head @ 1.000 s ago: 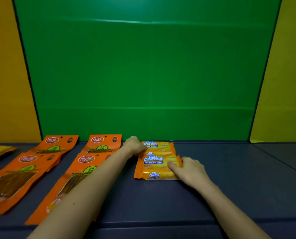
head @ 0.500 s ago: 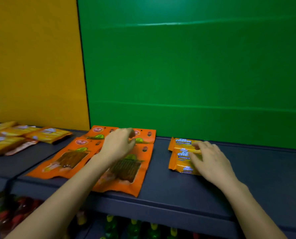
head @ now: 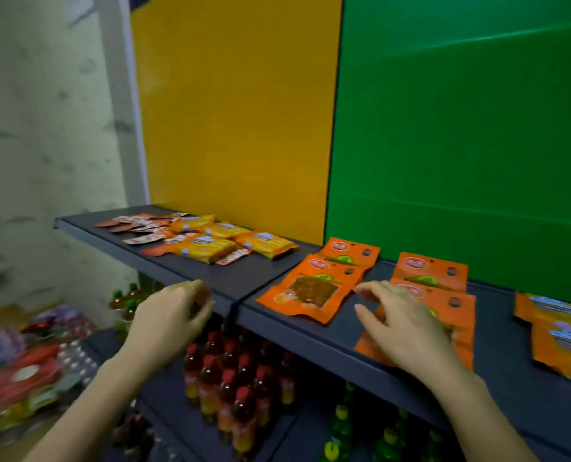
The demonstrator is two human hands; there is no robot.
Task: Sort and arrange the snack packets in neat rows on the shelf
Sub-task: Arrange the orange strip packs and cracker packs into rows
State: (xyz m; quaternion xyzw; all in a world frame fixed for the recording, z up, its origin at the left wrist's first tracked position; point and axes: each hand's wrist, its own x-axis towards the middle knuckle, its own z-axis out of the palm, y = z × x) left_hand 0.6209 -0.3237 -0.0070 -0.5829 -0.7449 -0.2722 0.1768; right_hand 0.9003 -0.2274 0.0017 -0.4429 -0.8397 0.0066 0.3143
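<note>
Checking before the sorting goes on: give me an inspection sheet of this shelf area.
Surface: dark shelf, a seam near the middle.
Job's things: orange packets in two overlapping columns; yellow packets and small red sachets loosely mixed at the far left; blue-labelled packets at the right edge.
Clutter: blurred pile of coloured packs, lower left, off the shelf.
Hands: left hand at the shelf's front edge, fingers curled, hold unclear; right hand open over the right orange column.
Cables: nothing seen.
Surroundings: yellow panel and green panel behind; bottles on the shelf below.
</note>
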